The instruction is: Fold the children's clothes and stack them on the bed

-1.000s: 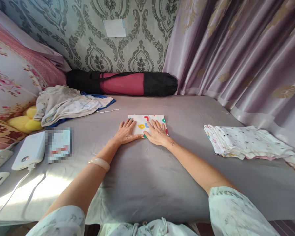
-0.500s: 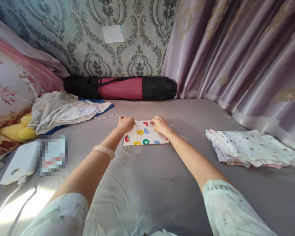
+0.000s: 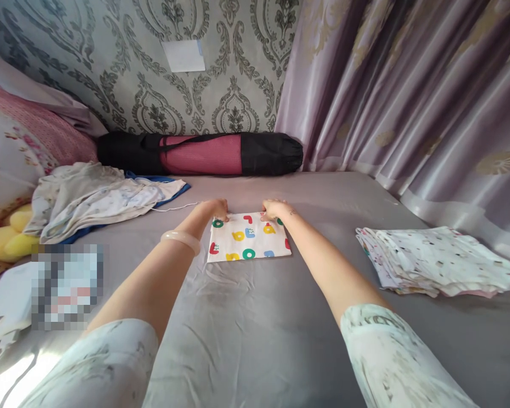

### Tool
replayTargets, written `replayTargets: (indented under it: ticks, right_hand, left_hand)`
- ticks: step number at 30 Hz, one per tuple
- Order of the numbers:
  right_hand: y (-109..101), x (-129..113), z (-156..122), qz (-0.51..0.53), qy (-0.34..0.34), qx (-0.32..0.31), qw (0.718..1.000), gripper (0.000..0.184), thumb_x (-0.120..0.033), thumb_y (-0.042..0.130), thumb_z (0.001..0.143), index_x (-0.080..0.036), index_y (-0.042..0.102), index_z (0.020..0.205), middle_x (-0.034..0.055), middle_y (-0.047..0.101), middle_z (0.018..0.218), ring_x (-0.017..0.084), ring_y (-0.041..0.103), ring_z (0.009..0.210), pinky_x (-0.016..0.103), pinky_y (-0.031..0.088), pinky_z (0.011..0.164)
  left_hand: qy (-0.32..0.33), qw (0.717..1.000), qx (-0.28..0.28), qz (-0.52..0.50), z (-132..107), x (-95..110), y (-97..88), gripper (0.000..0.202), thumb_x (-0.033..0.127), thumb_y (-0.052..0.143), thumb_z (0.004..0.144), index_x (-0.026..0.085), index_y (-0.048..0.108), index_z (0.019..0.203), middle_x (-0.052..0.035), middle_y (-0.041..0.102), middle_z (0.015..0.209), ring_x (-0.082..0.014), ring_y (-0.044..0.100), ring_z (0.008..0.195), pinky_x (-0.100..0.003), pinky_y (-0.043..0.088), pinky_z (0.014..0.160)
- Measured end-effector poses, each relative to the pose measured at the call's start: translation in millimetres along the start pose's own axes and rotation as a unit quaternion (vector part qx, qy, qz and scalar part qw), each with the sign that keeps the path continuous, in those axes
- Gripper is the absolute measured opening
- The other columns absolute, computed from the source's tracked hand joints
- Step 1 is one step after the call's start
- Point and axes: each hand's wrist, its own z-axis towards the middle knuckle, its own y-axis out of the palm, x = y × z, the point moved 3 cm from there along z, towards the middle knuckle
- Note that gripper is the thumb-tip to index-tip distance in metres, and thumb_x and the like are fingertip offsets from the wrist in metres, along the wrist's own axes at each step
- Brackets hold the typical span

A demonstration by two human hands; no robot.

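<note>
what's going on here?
A person has a white printed cloth lying flat on a grey sheet. The left hand is at its far left corner, the right hand at its far right; whether they pinch it isn't clear. A stack of printed cloths lies to the right, rumpled clothes to the left.

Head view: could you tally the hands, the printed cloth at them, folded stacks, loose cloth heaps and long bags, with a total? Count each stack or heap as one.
Hands: 2 (left hand, right hand)
Printed cloth: 1
Folded stack: 1
Loose cloth heap: 1
Long black-and-pink bag: 1
Total: 6
</note>
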Motion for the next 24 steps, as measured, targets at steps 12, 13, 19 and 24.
replayTargets:
  ticks: [12,13,19,24]
  right_hand:
    - [5,5,3,0.029,0.009,0.005,1.000,0.025,-0.034,0.072,0.081,-0.023,0.068,0.103,0.0103,0.063,0.128,0.029,0.057,0.120,0.046,0.040,0.103]
    - [7,6,1,0.039,0.004,0.014,0.999,0.022,-0.033,0.070,0.082,-0.024,0.067,0.102,0.0092,0.063,0.129,0.028,0.057,0.120,0.045,0.040,0.103]
    - [20,8,-20,0.072,-0.038,0.100,0.992,0.025,-0.027,0.061,0.090,-0.025,0.058,0.115,0.0053,0.067,0.120,0.023,0.059,0.115,0.039,0.037,0.101]
    - [12,8,-37,0.026,-0.075,0.132,0.988,0.023,-0.024,0.062,0.087,-0.024,0.066,0.110,0.0070,0.065,0.126,0.025,0.056,0.120,0.036,0.036,0.097]
  left_hand:
    - [0.005,1.000,0.000,-0.005,-4,0,-2.4,0.041,0.029,0.069,0.063,0.022,0.074,0.102,-0.0086,0.076,0.096,-0.0248,0.069,0.084,-0.029,0.052,0.072]
    - [0.000,1.000,0.023,-0.010,-8,0,-0.7,0.041,0.029,0.068,0.064,0.023,0.072,0.104,-0.0085,0.075,0.100,-0.0254,0.068,0.088,-0.031,0.051,0.076]
    - [-0.015,0.991,0.136,-0.003,-34,8,18.1,0.033,0.024,0.055,0.077,0.024,0.063,0.109,-0.0117,0.070,0.115,-0.0303,0.058,0.117,-0.046,0.038,0.098]
    - [0.000,0.983,0.182,-0.005,-55,8,17.4,0.030,0.024,0.052,0.077,0.028,0.062,0.105,-0.0061,0.072,0.107,-0.0271,0.061,0.110,-0.045,0.036,0.097]
